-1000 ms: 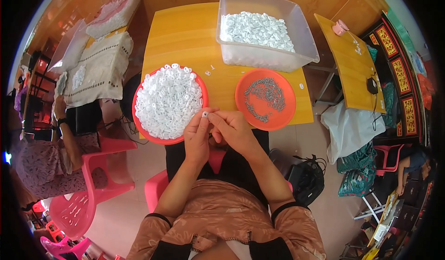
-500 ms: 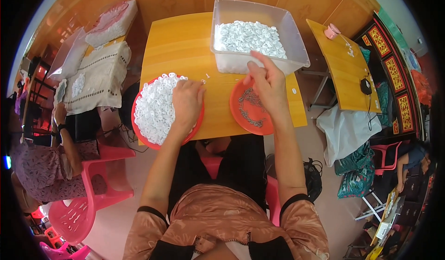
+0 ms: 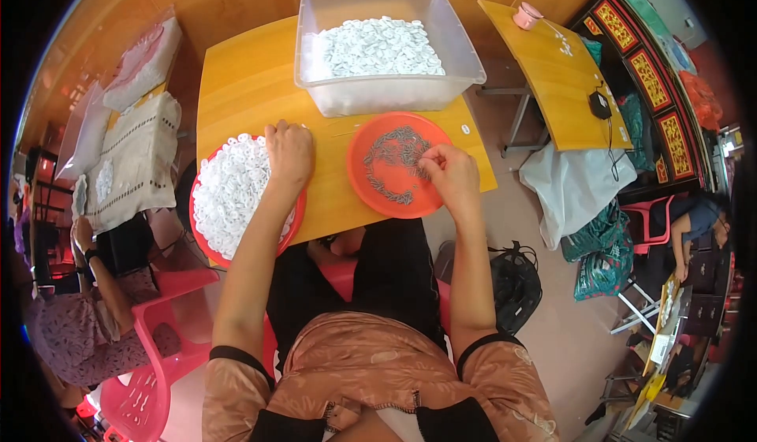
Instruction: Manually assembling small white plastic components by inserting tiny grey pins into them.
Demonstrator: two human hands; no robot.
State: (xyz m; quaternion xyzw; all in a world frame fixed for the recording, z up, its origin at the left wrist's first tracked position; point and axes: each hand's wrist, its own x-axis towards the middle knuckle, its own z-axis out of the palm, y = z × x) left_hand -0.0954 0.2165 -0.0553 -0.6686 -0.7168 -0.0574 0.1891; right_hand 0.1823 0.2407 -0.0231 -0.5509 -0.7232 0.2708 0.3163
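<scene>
A round red tray (image 3: 206,241) on the table holds a heap of small white plastic pieces (image 3: 233,193), many with holes. My left hand (image 3: 289,156) is at the tray's right side, its fingers bent and closed; whatever they grip is hidden. To the right, an orange-red plate (image 3: 367,130) carries loose small grey metal pieces (image 3: 402,144) that look like screws. Over this plate's right side, my right hand (image 3: 453,175) is pinched, thumb against fingers. Anything between those fingertips is too small to make out.
Behind the plate stands a clear plastic bin (image 3: 386,95) of similar white pieces. A side table (image 3: 552,71) at the right bears a pink cup (image 3: 527,16) and a black box with a cord (image 3: 600,105). Another person (image 3: 102,284) sits at the left near a pink chair (image 3: 165,324).
My right hand has come down from in front of the bin to the plate, its fingers now pinched. My left hand stays by the red tray. The whole view has shifted.
</scene>
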